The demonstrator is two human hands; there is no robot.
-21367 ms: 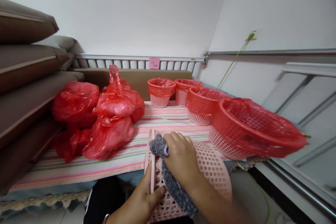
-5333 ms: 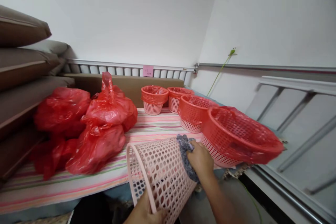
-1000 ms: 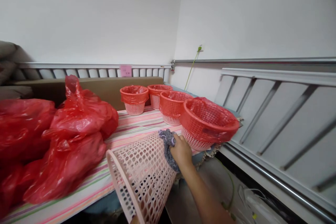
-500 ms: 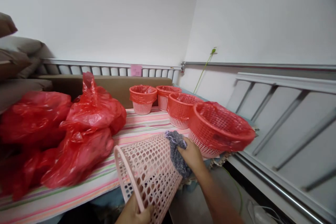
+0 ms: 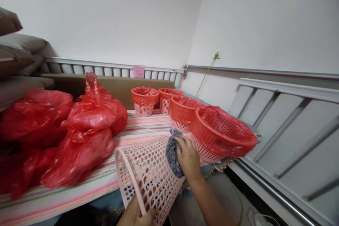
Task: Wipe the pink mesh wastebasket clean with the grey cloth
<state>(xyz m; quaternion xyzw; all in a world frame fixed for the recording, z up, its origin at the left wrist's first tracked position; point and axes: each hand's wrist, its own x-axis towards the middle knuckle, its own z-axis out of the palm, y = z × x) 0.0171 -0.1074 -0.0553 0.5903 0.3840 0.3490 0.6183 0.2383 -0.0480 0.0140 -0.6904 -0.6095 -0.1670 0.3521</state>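
A pale pink perforated plastic wastebasket (image 5: 150,166) lies tilted on its side at the front edge of the striped cloth (image 5: 148,124), its mouth facing left. My left hand (image 5: 139,213) grips its rim from below, fingers partly inside the mouth. In my right hand (image 5: 188,157) is a crumpled grey cloth (image 5: 173,152), pressed against the outer side of the basket near its base. Just beyond my right hand stands a basket lined with a red plastic bag (image 5: 222,130).
Several more red-lined baskets (image 5: 145,101) stand behind. Stuffed red plastic bags (image 5: 90,130) pile up on the left, with grey cushions (image 5: 23,54) behind them. White radiators (image 5: 288,113) run along the walls. A green cord (image 5: 206,74) hangs from a socket.
My right hand and the grey cloth have shifted slightly left across the basket's side, and the fingers have turned more over the cloth. The left hand keeps its grip on the rim.
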